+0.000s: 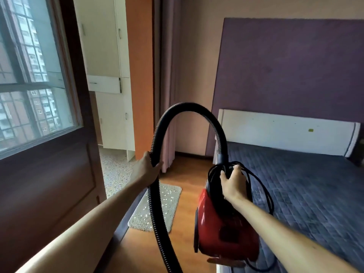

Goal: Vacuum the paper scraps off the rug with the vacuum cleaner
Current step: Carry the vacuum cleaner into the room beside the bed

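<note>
The left hand (146, 170) grips the hose (189, 107), the right hand (233, 181) the vacuum cleaner (222, 223) handle (cord (212, 175) loosely coiled): dangling loops may snag

Red vacuum cleaner (222, 229) aloft, black hose (189, 107) arched; pale rug (137, 221) on wooden floor (189, 174), strewn with paper scraps (167, 200).

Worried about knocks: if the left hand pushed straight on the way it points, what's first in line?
Past the hose the left hand grips, likely the curtain, though depth is unclear.
</note>
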Demonstrator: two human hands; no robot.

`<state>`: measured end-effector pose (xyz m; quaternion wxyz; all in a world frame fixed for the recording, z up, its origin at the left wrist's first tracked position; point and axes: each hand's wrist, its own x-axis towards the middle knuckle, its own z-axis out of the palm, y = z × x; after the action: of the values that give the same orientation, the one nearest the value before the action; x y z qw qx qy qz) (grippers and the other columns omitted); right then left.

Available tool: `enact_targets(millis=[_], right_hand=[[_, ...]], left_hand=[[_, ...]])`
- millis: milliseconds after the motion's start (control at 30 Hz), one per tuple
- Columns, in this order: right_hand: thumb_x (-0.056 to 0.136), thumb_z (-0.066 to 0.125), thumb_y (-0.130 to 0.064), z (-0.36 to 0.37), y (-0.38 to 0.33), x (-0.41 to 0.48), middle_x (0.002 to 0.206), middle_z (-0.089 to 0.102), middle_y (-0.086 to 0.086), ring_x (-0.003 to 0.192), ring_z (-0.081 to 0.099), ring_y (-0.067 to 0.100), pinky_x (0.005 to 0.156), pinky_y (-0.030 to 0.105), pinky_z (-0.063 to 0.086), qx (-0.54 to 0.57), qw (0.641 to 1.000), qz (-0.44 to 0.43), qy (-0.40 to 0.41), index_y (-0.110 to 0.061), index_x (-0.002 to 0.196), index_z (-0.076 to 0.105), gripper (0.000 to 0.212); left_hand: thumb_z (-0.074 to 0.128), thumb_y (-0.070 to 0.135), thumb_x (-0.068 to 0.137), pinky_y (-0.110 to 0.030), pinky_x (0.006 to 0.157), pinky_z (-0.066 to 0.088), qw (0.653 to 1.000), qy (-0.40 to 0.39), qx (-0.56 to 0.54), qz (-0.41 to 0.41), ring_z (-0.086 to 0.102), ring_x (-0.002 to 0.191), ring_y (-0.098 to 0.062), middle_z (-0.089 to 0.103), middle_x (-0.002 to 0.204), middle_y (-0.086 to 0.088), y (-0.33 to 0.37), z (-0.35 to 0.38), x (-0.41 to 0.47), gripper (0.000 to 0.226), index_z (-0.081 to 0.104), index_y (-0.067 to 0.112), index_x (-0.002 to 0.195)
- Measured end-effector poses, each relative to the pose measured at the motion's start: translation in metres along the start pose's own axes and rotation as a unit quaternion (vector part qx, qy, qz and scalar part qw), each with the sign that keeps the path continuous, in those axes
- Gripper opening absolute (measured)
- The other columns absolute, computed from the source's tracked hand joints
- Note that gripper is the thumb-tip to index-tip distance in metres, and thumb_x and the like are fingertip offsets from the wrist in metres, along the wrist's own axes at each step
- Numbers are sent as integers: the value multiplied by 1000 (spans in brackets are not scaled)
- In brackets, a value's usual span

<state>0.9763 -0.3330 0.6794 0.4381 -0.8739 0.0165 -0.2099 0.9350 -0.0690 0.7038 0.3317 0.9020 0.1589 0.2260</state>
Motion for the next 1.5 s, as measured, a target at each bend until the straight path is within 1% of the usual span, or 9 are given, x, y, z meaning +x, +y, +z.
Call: enact_targets(millis=[133,400,533,733,867,1133,1300,1400,1500], right_hand=[[95,57,-26,28,-7,39,100,62,15,79,68,36,65,53,58,-10,1000,23,6,-8,112,45,27],[96,55,-30,79,-15,120,102,63,15,82,69,36,65,52,59,-27,998,55,8,-13,112,42,27],[96,55,-29,96,-19,155,100,62,13,80,69,35,65,52,59,-32,997,61,22,-11,115,44,29],[96,55,-27,123,-14,204,96,56,8,80,68,35,63,53,59,-33,998,55,18,-10,111,44,25],[97,55,-27,144,-3,246,106,60,14,86,68,36,66,53,59,-26,998,50,11,-9,112,45,25],[97,55,-26,194,20,370,99,61,14,82,67,35,63,48,59,-40,998,38,9,-7,109,46,24],[97,54,-26,228,29,455,107,61,17,90,66,35,70,45,58,-42,999,32,-5,-5,114,45,29],[98,54,-24,247,33,499,110,62,19,95,65,34,69,33,50,-41,999,22,-4,-3,115,45,29],[98,54,-23,267,35,536,107,63,19,91,65,34,67,34,49,-36,999,13,-6,-3,114,46,27]], left_hand=[[64,36,93,-29,55,39,999,-17,27,12,54,76,-23,59,95,-7,-1,9,62,38,51,8,115],[66,28,92,-27,54,44,999,-34,-15,35,56,73,-23,66,103,-14,-6,45,180,36,51,8,118],[63,31,92,-32,57,54,997,-52,-18,47,60,67,-23,59,86,-3,-5,63,219,27,47,16,108],[62,30,94,-28,54,49,998,-51,-11,41,59,72,-25,57,93,-6,-9,90,274,32,48,11,115],[62,27,95,-24,47,41,997,-56,-11,46,58,70,-22,59,96,-8,-10,118,316,35,47,8,121],[62,31,94,-41,64,60,996,-87,1,30,65,76,-28,62,99,-12,7,187,432,35,45,11,117],[60,33,96,-29,48,48,997,-79,-4,8,58,67,-21,57,96,-9,23,228,509,37,43,10,119],[60,32,97,-28,45,47,997,-76,-15,0,57,65,-20,56,95,-9,26,246,545,32,40,13,112],[59,32,97,-28,42,47,997,-77,-29,-11,56,62,-16,55,93,-7,24,263,576,30,40,14,113]])
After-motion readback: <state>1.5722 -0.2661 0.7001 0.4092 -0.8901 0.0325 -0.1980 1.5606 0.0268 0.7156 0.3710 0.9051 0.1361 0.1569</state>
